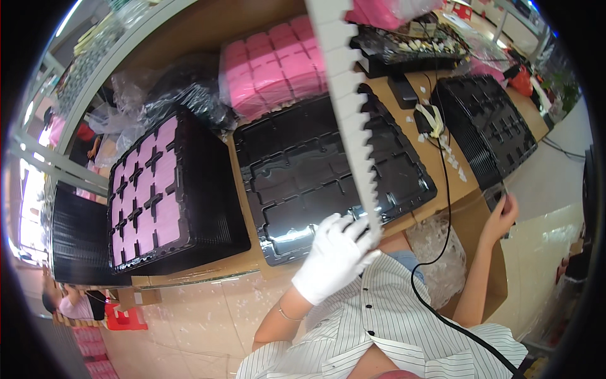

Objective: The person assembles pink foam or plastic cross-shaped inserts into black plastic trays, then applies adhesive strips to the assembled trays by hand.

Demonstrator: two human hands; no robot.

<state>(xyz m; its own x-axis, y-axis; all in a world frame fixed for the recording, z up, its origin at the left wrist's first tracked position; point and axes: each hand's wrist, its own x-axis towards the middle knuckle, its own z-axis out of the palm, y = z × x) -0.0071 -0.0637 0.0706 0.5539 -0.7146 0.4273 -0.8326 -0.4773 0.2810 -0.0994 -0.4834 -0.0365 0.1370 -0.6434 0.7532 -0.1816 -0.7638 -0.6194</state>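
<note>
My left hand (334, 252), in a white glove, is closed around the lower end of a long white strip (349, 107). The strip has a row of notches along its right edge and rises past the top of the picture. Behind it on the table lies a shiny black plastic tray (297, 183) with shallow rectangular compartments. My bare right hand (500, 218) is off to the right with fingers pinched together, just below the near corner of a stack of black trays (495, 126). Something thin shows at those fingertips, too small to make out.
At the left stands a tall stack of black trays (208, 196) with pink-lilac pieces (148, 189) in the top one. Wrapped pink blocks (271, 63) sit at the back. A black cable (447, 208) hangs across the right side. Another person's arm (71, 294) shows at far left.
</note>
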